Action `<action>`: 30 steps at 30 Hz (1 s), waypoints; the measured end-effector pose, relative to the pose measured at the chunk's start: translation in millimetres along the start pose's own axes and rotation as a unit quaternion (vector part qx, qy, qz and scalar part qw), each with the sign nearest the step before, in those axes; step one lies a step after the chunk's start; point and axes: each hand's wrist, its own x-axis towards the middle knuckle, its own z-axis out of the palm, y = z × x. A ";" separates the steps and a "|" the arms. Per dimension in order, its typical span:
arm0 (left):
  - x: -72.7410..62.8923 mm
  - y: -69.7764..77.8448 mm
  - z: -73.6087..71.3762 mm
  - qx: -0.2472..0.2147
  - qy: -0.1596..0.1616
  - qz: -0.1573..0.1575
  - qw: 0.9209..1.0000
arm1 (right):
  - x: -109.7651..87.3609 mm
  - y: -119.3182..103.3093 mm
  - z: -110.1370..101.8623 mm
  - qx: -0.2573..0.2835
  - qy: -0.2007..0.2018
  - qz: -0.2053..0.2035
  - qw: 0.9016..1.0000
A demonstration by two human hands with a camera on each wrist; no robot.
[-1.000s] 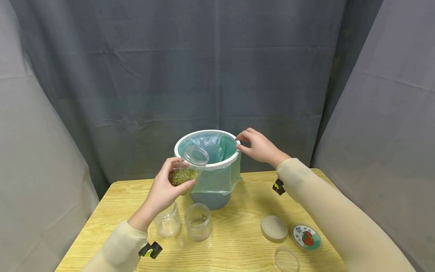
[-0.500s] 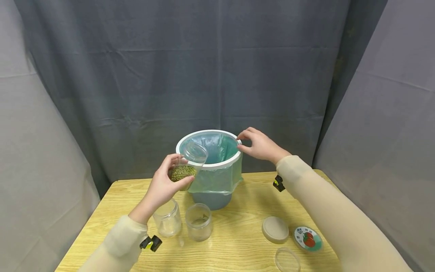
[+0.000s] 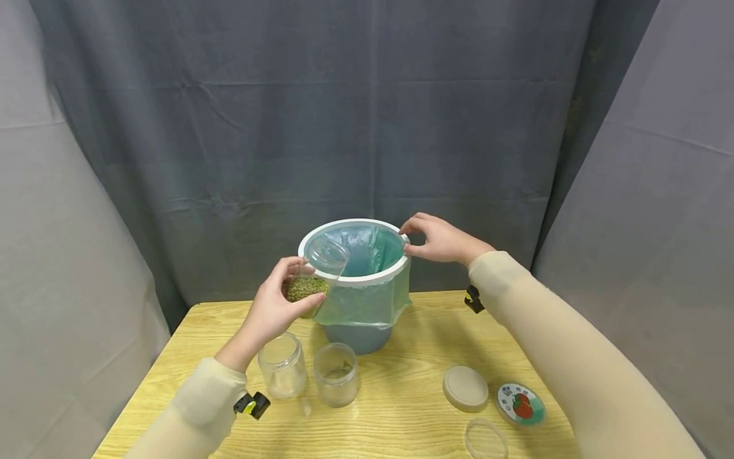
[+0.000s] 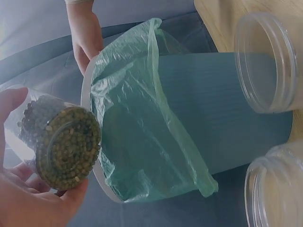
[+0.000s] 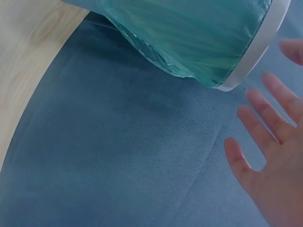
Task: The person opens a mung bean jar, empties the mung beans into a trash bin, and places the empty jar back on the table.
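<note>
My left hand (image 3: 275, 305) grips a clear plastic jar (image 3: 325, 256) partly filled with green mung beans (image 3: 306, 289). The jar tilts, its mouth towards the bin and overlapping the near rim in the head view. In the left wrist view the beans (image 4: 71, 146) lie against the jar's base. A blue-grey bin (image 3: 358, 338) with a white rim (image 3: 367, 278) stands in front, lined with a green plastic bag (image 3: 361, 305) folded over the outside. My right hand (image 3: 441, 239) is at the rim's right side. Its fingers (image 5: 259, 125) are spread and loosely bent in the right wrist view.
Two clear open jars (image 3: 283, 373) (image 3: 336, 382) stand before the bin. On the right lie a beige round lid (image 3: 466, 387), a round lid with a tomato picture (image 3: 521, 405) and a clear ring (image 3: 486, 440). Grey curtains (image 3: 321, 127) hang behind the wooden table (image 3: 395, 408).
The left hand and the jar of mung beans have shifted slightly up and left in the head view. The right hand stays by the bin's rim.
</note>
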 end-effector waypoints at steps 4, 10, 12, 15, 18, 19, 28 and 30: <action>2.2 -0.6 -3.3 0.005 -0.001 0.000 1.000 | -0.4 -2.5 -3.2 -0.003 -0.022 -0.006 1.000; 4.7 -1.1 -6.2 0.014 -0.007 0.000 1.000 | -1.5 -9.4 -12.8 -0.014 -0.057 -0.006 0.998; 4.8 -0.8 -6.9 0.016 -0.007 0.000 1.000 | -1.6 -11.1 -15.8 -0.024 -0.074 0.011 0.997; 6.0 -0.4 -8.9 0.022 -0.008 0.000 1.000 | -1.2 -12.4 -19.2 -0.040 -0.095 0.034 0.994; 7.9 1.2 -12.0 0.030 -0.012 0.005 0.999 | -0.9 -13.7 -22.7 -0.054 -0.111 0.043 0.991; 8.5 1.8 -13.1 0.035 -0.013 0.008 0.999 | -1.1 -14.7 -24.2 -0.058 -0.115 0.040 0.991; 12.2 3.6 -20.9 0.059 -0.012 0.006 0.998 | 2.2 -25.3 -31.5 -0.081 -0.152 0.048 0.984; 12.4 4.3 -22.0 0.062 -0.014 0.004 0.998 | 2.9 -27.3 -31.7 -0.085 -0.153 0.051 0.983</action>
